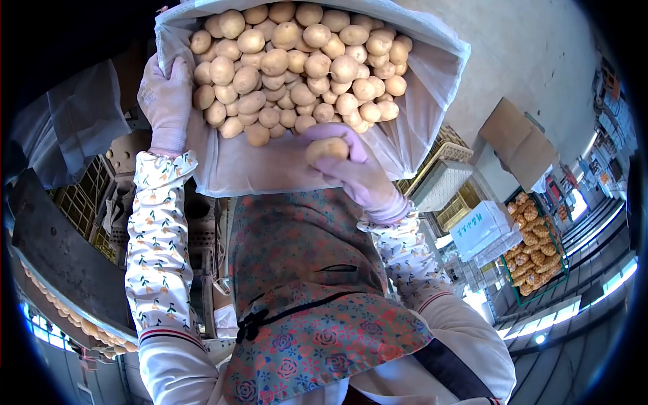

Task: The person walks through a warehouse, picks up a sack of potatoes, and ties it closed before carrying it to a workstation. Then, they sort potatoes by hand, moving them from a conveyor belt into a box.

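Note:
A box lined with thin white plastic [253, 172] is in front of me, heaped with many pale brown potatoes [273, 62]. My right hand [354, 169], in a light purple glove, holds one potato [327, 151] above the near side of the liner. Its fingers and thumb are wrapped around that potato. My left hand [165, 101], gloved too, is at the left edge of the box and grips the lined rim. Part of its fingers is hidden by the liner.
To the right are an opened cardboard box [516, 138], plastic crates [442, 179] and a white box with green writing [480, 229]. Farther right, bagged potatoes [533, 246] fill a green-framed rack. A dark metal surface [54, 236] and a plastic sheet [81, 121] are at left.

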Motion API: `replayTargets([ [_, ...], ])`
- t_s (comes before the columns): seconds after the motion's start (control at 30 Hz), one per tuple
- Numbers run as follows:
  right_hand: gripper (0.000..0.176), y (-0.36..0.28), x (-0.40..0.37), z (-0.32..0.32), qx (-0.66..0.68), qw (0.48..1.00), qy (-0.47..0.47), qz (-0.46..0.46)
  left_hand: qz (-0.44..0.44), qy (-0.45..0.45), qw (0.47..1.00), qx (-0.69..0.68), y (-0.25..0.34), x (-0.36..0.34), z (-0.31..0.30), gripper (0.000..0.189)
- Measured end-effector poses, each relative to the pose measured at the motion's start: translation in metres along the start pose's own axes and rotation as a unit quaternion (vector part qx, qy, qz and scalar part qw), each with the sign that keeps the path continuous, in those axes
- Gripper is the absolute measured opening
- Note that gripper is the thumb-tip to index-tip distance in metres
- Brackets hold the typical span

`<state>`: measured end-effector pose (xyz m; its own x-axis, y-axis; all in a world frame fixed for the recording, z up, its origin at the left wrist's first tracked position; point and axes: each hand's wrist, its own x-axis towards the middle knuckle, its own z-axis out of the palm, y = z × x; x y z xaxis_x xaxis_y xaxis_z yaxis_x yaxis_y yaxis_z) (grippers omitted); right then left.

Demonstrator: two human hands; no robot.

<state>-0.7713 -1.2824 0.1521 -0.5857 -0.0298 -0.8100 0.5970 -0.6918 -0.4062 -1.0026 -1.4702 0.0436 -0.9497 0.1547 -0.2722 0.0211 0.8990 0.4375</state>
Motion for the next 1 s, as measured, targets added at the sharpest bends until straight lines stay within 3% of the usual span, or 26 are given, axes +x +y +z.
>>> replayTargets([
  [0.1,0.047,0.014,-0.007,-0.032,-0.074,0.996,0.016,-0.046,0.008,-0.001,1.0,0.0,-0.001,0.001,0.0,0.035],
  [0.17,0.054,0.025,0.001,-0.049,-0.386,0.906,0.035,-0.17,0.009,-0.006,1.0,0.0,-0.002,0.001,-0.001,0.035],
  [0.27,0.053,0.013,-0.002,-0.04,-0.403,0.913,0.046,-0.047,0.011,-0.017,1.0,0.004,-0.006,0.005,-0.003,0.035],
  [0.3,0.052,0.007,0.007,-0.04,-0.455,0.883,0.051,-0.103,0.01,-0.026,1.0,0.007,-0.008,0.007,-0.004,0.035],
  [0.33,0.05,0.001,0.018,-0.04,-0.503,0.848,0.055,-0.158,0.009,-0.036,0.999,0.011,-0.011,0.008,-0.006,0.035],
  [0.37,0.045,-0.008,0.037,-0.043,-0.585,0.753,0.126,-0.273,0.009,-0.039,0.999,0.006,-0.012,0.009,-0.007,0.035],
  [0.4,0.043,-0.011,0.066,-0.061,-0.632,0.673,0.2,-0.329,0.008,-0.043,0.999,0.002,-0.012,0.01,-0.01,0.035],
  [0.43,0.044,-0.018,0.093,-0.073,-0.661,0.546,0.26,-0.444,0.009,-0.047,0.999,-0.001,-0.012,0.008,-0.009,0.035],
  [0.47,0.047,-0.041,0.113,-0.073,-0.678,0.52,0.276,-0.44,0.001,-0.051,0.999,-0.003,-0.012,0.008,-0.01,0.035],
  [0.5,0.047,-0.047,0.128,-0.075,-0.713,0.532,0.292,-0.351,-0.006,-0.056,0.998,-0.006,-0.011,0.008,-0.009,0.035],
  [0.6,0.047,-0.013,0.121,-0.068,-0.697,0.525,0.274,-0.404,0.007,-0.035,0.999,-0.027,-0.013,0.009,-0.007,0.034],
  [0.63,0.048,0.003,0.102,-0.065,-0.69,0.541,0.264,-0.402,0.006,-0.038,0.999,-0.023,-0.012,0.011,-0.007,0.034],
  [0.67,0.049,0.024,0.082,-0.067,-0.682,0.59,0.236,-0.362,0.003,-0.048,0.999,-0.018,-0.013,0.009,-0.007,0.034],
  [0.73,0.05,0.039,0.041,-0.059,-0.721,0.592,0.216,-0.289,-0.004,-0.052,0.998,-0.026,-0.011,0.007,-0.007,0.034],
  [0.8,0.048,0.04,0.026,-0.052,-0.686,0.653,0.164,-0.276,-0.014,-0.05,0.998,-0.033,-0.01,0.008,-0.007,0.034],
  [0.9,0.045,-0.001,0.074,-0.011,-0.585,0.725,0.113,-0.345,-0.017,-0.042,0.999,-0.027,-0.008,0.009,-0.007,0.034],
  [0.93,0.042,-0.012,0.109,0.0,-0.617,0.636,0.137,-0.443,-0.015,-0.045,0.998,-0.029,-0.008,0.009,-0.008,0.034],
  [0.97,0.043,-0.025,0.142,0.013,-0.615,0.619,0.145,-0.466,-0.013,-0.049,0.998,-0.03,-0.008,0.009,-0.008,0.034],
  [1.0,0.052,-0.04,0.151,0.037,-0.686,0.597,0.163,-0.383,-0.017,-0.047,0.998,-0.03,-0.008,0.008,-0.008,0.034],
])
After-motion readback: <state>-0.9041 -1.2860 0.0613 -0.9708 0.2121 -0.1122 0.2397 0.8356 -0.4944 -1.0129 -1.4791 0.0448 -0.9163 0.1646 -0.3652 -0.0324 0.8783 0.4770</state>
